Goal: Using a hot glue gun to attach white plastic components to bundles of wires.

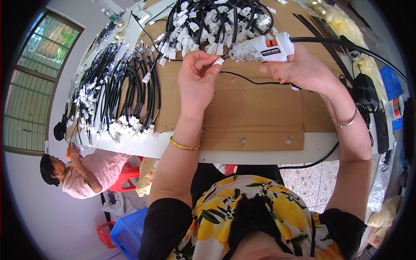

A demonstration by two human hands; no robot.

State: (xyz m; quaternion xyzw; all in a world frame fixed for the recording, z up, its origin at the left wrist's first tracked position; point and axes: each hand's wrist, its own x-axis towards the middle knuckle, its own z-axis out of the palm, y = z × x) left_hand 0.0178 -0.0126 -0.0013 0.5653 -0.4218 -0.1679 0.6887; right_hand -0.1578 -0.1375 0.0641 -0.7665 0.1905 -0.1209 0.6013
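My right hand point(303, 69) grips a white glue gun point(266, 47) with an orange trigger, its clear nozzle pointing left. My left hand point(197, 76) pinches a small white connector point(218, 61) on the end of a thin black cable point(247, 79), held right at the gun's tip. Both hands hover over a brown cardboard sheet point(255, 112) covering the white table point(173, 149). A gold bangle sits on my left wrist, a silver one on my right.
A heap of black cables with white connectors point(212, 21) lies just beyond my hands; several more bundles point(117, 91) spread along the table's left. The gun's black cord point(346, 45) runs right. Another person point(82, 171) sits at lower left beside a blue crate point(128, 232).
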